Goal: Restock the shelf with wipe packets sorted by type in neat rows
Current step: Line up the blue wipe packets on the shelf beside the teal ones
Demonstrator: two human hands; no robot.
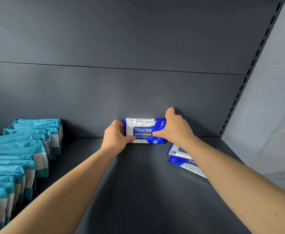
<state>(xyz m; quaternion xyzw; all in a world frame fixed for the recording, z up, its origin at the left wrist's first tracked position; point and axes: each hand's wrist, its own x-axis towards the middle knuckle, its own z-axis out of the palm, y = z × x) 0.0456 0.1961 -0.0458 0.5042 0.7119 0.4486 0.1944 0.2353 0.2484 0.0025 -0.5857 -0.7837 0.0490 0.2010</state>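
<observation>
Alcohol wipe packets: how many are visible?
3. One upright packet at the back, held by left hand and right hand; two flat packets at right, partly under the forearm; others possibly hidden.

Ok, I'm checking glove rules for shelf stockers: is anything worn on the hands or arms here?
Nothing worn shows. The left hand and right hand are bare: no gloves, no rings in view. The left forearm and right forearm are bare to the frame edge, with no sleeve, watch or band.

Blue wipe packet (144, 130) upright at shelf (138, 183) back, teal row (25, 149) left
</observation>
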